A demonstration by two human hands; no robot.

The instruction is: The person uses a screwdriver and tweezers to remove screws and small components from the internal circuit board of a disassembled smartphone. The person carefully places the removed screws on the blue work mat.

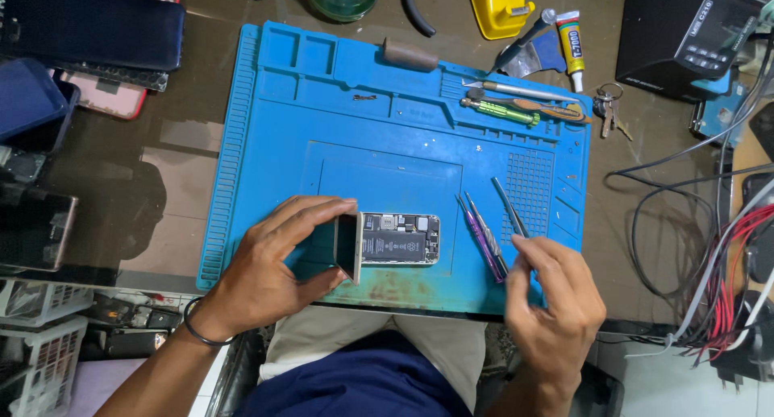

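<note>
One opened phone [399,238] near the front edge of one blue work mat [387,103] on the tabletop [177,155]. Left hand [270,260] pinches its one raised screen panel [349,246] upright. Right hand [556,292], fingers pressed together, grips one pair of tweezers [509,207]. Two screwdrivers [482,236] lie just beside.

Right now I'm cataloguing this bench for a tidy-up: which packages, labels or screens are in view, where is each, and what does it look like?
Glue tube: top right beside the blue mat, white and yellow with red cap end.
Station display: top right corner, black box, grey screen panel.
Lifted phone screen: mat centre, held upright by the left hand.
Battery label: inside the opened phone, black rectangle.
Dark phone: top left, glossy black slab.
</note>
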